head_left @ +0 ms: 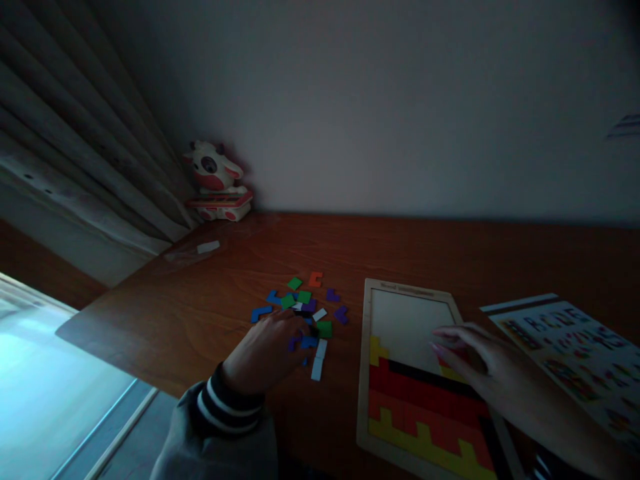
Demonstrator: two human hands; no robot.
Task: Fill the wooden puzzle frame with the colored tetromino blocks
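My left hand [273,347] reaches into a loose pile of coloured puzzle pieces on the table, among them a green piece [325,329], a purple piece [341,315] and a white piece [319,360]. Its fingertips are dark and partly hidden, and what they hold cannot be made out. A wooden puzzle tray [367,373] lies to the right, its lower part filled with red, orange, yellow and black pieces. Over the tray's right side is my right hand [467,347], thumb and fingers bent toward each other with a gap between them and no piece visible there.
A printed sheet [565,333] with letters and pictures lies on the wooden table [225,287] at the right. A toy cow [217,180] stands at the back left by the curtain [85,127]. Clear plastic wrapping [187,257] lies before it.
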